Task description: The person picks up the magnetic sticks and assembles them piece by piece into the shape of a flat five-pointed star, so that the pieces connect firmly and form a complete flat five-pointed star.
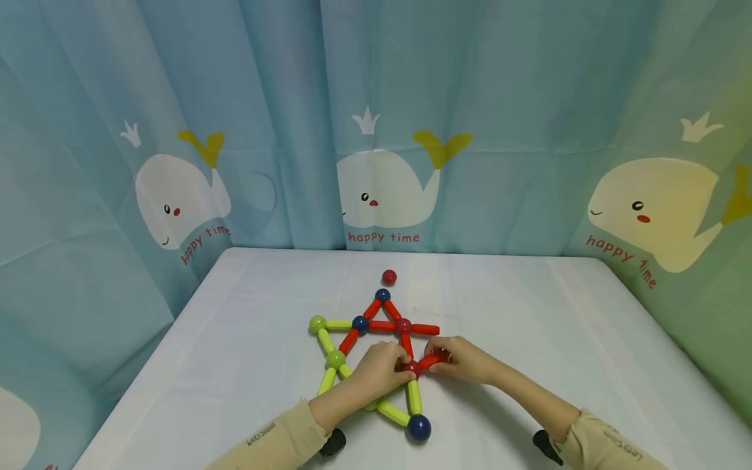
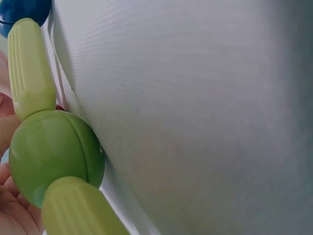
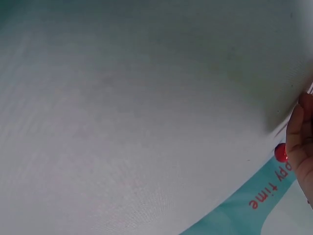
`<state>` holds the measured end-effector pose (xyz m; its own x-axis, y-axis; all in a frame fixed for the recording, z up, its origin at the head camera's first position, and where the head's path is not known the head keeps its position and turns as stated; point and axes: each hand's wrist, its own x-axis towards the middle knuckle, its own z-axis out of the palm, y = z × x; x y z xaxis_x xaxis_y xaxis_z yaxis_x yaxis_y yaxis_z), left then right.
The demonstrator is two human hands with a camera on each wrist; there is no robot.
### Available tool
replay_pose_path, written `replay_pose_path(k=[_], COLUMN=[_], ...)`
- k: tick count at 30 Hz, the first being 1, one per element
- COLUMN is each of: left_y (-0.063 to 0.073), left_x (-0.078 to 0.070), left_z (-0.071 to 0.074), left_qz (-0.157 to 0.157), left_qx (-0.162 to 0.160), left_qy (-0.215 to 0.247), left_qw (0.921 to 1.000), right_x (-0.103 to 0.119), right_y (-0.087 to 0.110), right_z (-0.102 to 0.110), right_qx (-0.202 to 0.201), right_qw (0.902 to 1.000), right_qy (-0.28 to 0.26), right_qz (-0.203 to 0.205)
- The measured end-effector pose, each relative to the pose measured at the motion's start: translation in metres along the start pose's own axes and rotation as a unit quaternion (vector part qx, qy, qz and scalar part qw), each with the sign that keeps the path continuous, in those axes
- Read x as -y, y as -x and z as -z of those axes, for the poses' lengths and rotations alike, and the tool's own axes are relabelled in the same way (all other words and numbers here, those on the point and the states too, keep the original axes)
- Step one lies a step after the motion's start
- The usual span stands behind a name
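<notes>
A star-like frame of magnetic rods and balls lies flat on the white table. My left hand pinches a red ball at the frame's right side. Beside it, my right hand holds a red rod whose left end meets that ball. Another red rod sticks out rightward from a second red ball. A yellow-green rod runs down to a large blue ball. In the left wrist view, a green ball sits close to the camera. My left forearm hides part of the lower frame.
A loose red ball lies beyond the frame's top blue ball. The white table ends at a blue curtain printed with whales. Dark wrist devices show under both sleeves.
</notes>
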<state>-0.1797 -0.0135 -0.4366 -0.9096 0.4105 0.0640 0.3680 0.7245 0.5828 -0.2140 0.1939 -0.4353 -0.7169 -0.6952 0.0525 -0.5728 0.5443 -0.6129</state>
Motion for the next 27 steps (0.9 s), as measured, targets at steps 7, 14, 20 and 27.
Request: replay_pose_path(k=[7,14,20,27], left_y=[-0.001,-0.002,0.0,-0.001], left_x=[0.0,-0.003,-0.004,-0.003], left_z=[-0.001,0.001,0.002,0.0], left_qz=[0.002,0.002,0.011,0.014], left_qx=[0.0,-0.005,-0.004,-0.003], left_qy=[-0.006,-0.019,-0.025,-0.029], left_qw=[1.0,0.9998,0.9996,0.9995], right_x=[-0.001,-0.005,-0.012,-0.022], right_y=[0.0,0.0,0.0,-0.011], right_z=[0.0,0.012,0.022,0.024], right_qx=[-0.014,-0.016,-0.14,-0.13], right_qw=[0.9998,0.9996,0.9887,0.9881], right_qy=[0.013,0.015,0.028,0.017], right_qz=[-0.01,-0.019,-0.046,-0.081])
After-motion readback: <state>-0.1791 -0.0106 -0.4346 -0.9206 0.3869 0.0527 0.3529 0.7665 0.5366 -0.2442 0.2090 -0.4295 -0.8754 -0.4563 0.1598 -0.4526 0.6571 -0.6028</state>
